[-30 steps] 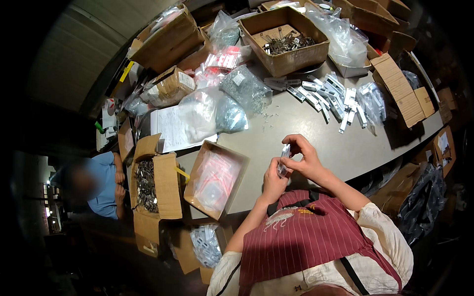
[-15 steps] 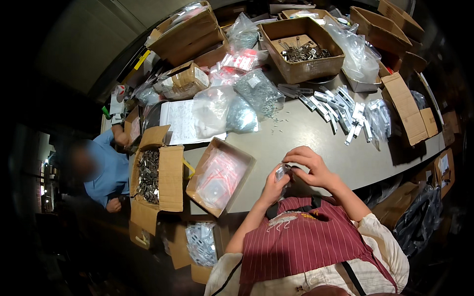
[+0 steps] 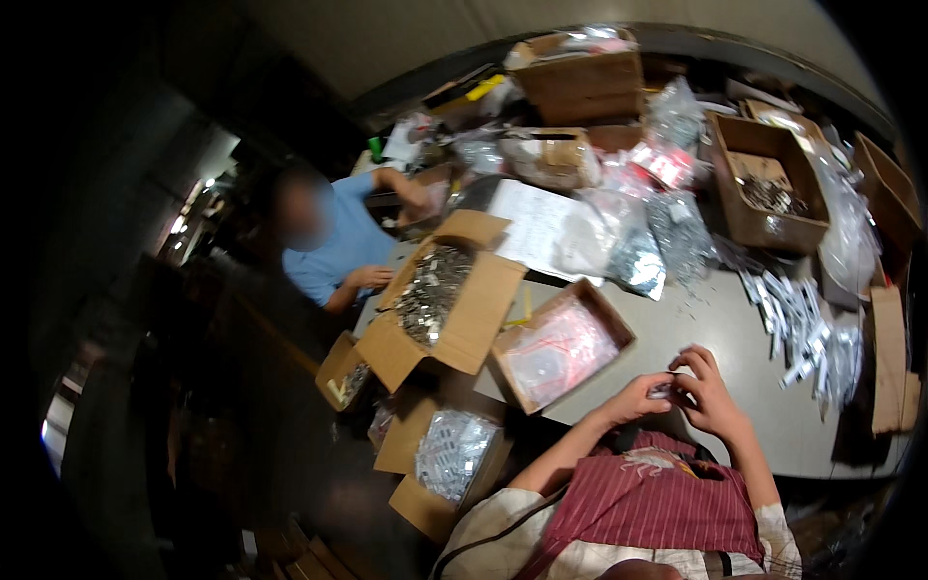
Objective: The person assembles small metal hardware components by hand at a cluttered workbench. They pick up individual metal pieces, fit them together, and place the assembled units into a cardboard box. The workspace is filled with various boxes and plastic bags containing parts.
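Close in front of my apron, my left hand (image 3: pixel 636 398) is closed round a small clear plastic bag (image 3: pixel 660 391); what lies inside it is too blurred to make out. My right hand (image 3: pixel 712 398) meets it from the other side, thumb and fingertips at the bag's edge, with the upper fingers arched over. Just left of my hands, an open cardboard box (image 3: pixel 626 338) holds flat clear bags with red lines. To the right, several silvery metal strips (image 3: pixel 804 329) lie loosely piled on the table.
A flapped carton (image 3: pixel 493 309) full of small metal pieces stands at the table's left edge. Below it sits another carton (image 3: pixel 401 440) with bagged parts. Papers (image 3: pixel 527 222), plastic bags (image 3: pixel 667 242) and a deep box (image 3: pixel 773 227) line the back. A person in blue (image 3: pixel 333 232) works at left.
My view has swung left, so the table and boxes appear farther right and tilted. Both hands stay together at the small bag. The other person's lower hand now rests by the flapped carton.
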`<state>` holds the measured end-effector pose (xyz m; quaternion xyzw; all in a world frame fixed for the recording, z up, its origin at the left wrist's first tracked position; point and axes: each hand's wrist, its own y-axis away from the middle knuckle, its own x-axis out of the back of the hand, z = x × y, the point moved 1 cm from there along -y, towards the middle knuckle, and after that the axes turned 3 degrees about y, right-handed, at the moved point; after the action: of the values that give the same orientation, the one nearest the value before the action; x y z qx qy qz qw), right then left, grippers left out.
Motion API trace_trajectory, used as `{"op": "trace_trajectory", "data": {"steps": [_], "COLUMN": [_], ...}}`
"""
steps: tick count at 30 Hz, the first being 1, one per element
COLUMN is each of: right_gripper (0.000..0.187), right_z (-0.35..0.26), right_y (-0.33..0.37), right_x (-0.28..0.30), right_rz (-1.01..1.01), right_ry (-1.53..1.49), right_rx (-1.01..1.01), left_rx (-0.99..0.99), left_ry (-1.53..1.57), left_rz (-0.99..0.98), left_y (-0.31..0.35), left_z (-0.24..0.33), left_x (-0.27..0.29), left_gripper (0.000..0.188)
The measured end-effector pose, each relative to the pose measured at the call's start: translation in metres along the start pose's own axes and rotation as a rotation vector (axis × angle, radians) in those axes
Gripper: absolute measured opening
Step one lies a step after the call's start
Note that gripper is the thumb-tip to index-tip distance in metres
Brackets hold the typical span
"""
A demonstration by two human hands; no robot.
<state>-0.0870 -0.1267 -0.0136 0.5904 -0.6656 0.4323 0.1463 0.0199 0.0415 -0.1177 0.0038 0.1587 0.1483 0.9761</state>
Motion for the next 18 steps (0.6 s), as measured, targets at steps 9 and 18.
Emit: {"op": "trace_trajectory", "data": {"steps": [9,18], "right_gripper": [0.016,0.021], "right_z": [0.021,0.03], "right_y": [0.02,0.032], "right_x": [-0.022,-0.039], "right_rz": [0.096,0.203], "right_ry": [-0.15,-0.277], "right_rx": [-0.318,-0.432], "left_rx": [-0.209,-0.372], "left_ry": [-0.177,-0.663], "left_rz": [0.507,0.564], "left_y": [0.006,-0.006], "left_z": [-0.012,0.023], "left_x": [-0.002,-0.016], "left_gripper": [0.022,0.012]}}
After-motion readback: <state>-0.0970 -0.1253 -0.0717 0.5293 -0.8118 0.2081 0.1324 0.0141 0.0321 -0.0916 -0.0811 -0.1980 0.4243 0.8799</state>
